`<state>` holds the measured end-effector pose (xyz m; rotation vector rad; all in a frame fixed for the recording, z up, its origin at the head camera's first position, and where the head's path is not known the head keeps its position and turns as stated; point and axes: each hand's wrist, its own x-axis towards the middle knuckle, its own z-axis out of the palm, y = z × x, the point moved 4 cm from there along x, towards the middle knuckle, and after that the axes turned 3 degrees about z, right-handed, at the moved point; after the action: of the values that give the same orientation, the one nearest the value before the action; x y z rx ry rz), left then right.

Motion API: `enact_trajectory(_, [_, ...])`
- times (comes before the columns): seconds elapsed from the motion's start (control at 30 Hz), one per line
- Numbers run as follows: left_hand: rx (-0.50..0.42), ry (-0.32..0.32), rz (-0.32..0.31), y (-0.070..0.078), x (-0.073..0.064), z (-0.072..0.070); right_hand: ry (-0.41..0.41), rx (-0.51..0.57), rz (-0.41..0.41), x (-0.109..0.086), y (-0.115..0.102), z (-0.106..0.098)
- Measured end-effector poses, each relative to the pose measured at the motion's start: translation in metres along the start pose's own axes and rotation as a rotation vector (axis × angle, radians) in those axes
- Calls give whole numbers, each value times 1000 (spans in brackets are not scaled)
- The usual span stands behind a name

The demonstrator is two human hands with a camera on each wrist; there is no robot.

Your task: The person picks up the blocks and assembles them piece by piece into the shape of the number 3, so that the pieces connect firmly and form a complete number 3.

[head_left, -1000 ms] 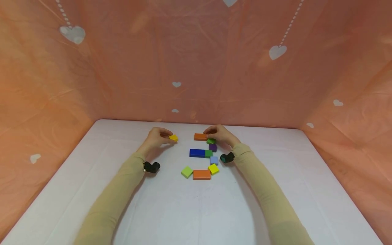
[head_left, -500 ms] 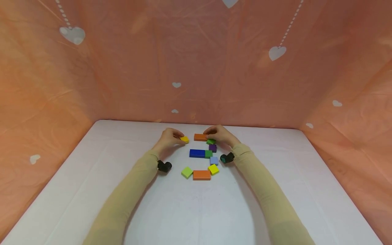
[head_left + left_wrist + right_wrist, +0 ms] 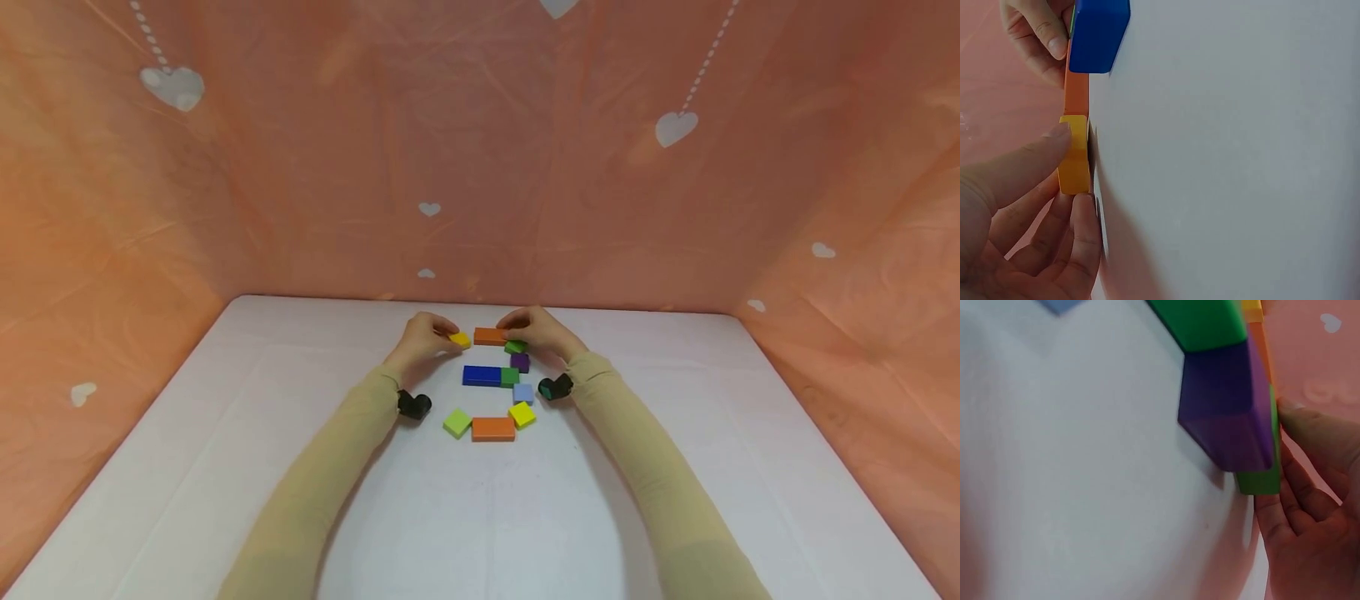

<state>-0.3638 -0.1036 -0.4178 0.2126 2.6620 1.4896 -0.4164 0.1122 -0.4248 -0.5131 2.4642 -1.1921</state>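
My left hand [image 3: 423,340] pinches a yellow block [image 3: 1074,155] at the left end of an orange block [image 3: 490,337]. In the left wrist view the two look end to end, touching or nearly so. My right hand [image 3: 542,330] holds a light green block [image 3: 1260,482] at the orange block's right end, its fingertips also by the orange block. A purple block [image 3: 1225,406] lies just in front of the green one. Nearer stand a long blue block [image 3: 482,376] and a dark green block [image 3: 510,377], side by side. The right hand partly hides the light green block.
Toward the front lie a light blue block [image 3: 522,394], a second yellow block [image 3: 522,415], a second orange block [image 3: 492,429] and a lime block [image 3: 457,423]. They stand on a white tabletop [image 3: 420,517]. An orange curtain [image 3: 480,150] encloses its back and sides.
My left hand has carried the yellow block rightward, up to the far orange block's left end. The right hand has stayed in place, and the other blocks look unmoved.
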Motion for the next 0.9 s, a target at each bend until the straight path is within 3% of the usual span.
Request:
enact_trajectory(0.17, [-17,4,-15,1,1,2,1,4,3,-1,-1,0])
enact_trajectory(0.4, [32,12,24,4,4,4,18,10,8,-3,-3,1])
enact_trajectory(0.9, [64,21,42,3,7,5,10,1,2,-6,-7,2])
